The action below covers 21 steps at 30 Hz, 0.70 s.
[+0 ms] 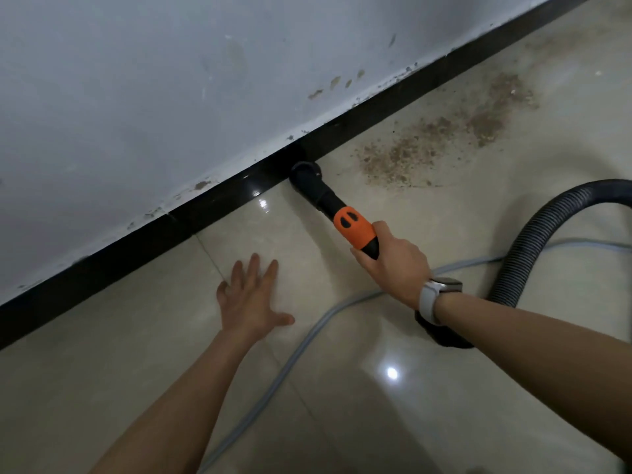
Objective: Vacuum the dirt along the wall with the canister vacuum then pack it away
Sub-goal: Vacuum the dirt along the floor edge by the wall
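A person crouches at a scuffed grey wall, its lower edge flaked and stained above a glossy black baseboard that runs diagonally from lower left to upper right. On the cream floor tiles just below the baseboard, the left hand lies with fingers spread and straight, palm down, holding nothing; whether it presses on the tile or hovers just over it cannot be told.

Right of that hand, the vacuum nozzle is a short black tube with a round flared mouth, joined to a bright orange collar marked with two dark oval slots and ending in a black grip. Its long axis runs from lower right to upper left, roughly square to the baseboard, and the mouth points at the baseboard, touching or nearly touching it where wall meets floor. The right hand, a white-strapped watch on its wrist, is wrapped around the black grip just behind the orange collar.

Further right along the baseboard, a patch of brown dirt lies scattered over the tiles, close to the nozzle's mouth but apart from it. A ribbed dark hose arcs from beneath the right forearm up toward the right edge, and a pale grey cable snakes across the floor away from the baseboard.
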Available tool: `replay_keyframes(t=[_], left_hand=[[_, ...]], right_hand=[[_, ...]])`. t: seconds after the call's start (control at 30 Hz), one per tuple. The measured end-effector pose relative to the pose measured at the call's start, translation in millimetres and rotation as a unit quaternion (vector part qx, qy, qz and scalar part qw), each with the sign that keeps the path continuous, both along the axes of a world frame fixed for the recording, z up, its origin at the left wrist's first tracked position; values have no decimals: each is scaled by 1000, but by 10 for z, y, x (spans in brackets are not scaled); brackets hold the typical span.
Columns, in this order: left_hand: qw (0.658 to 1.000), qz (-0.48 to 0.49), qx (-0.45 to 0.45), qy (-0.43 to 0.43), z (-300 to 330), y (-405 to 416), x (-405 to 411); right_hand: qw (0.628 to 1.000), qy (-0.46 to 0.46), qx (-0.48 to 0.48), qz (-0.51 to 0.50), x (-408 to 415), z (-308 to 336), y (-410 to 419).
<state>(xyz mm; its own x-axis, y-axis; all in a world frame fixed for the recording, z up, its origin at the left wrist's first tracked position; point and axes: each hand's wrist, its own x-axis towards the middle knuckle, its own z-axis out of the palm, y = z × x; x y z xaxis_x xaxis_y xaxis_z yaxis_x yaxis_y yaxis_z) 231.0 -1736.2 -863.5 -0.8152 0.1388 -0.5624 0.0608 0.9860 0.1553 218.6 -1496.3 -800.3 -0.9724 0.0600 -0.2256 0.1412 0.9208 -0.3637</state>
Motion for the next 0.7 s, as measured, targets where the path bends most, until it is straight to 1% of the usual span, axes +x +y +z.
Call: replay_keyframes(t=[0.07,0.13,0.2,0.3,0.43,0.57,0.63,0.7], left_hand=[[1000,-4,6,15,14,-12,-2],[999,-3,26,31,24,-42,-9],[997,8,67,31,38,-119,-8],[989,51,131,39,122,-240,-20],[984,58,159,62,358,-290,-138],[978,60,184,74,602,-111,-381],[973,105,202,36,700,120,-528],[953,168,249,-29,777,433,-682]], right_hand=[[996,-4,26,80,84,1,-73],[984,-26,63,165,111,10,-173],[976,-47,80,197,50,47,-273],[979,-63,84,177,-148,192,-274],[976,-89,118,161,-364,430,-83],[974,-100,132,154,-541,509,160],[979,-99,116,138,-591,475,326],[985,-103,89,111,-633,433,503]])
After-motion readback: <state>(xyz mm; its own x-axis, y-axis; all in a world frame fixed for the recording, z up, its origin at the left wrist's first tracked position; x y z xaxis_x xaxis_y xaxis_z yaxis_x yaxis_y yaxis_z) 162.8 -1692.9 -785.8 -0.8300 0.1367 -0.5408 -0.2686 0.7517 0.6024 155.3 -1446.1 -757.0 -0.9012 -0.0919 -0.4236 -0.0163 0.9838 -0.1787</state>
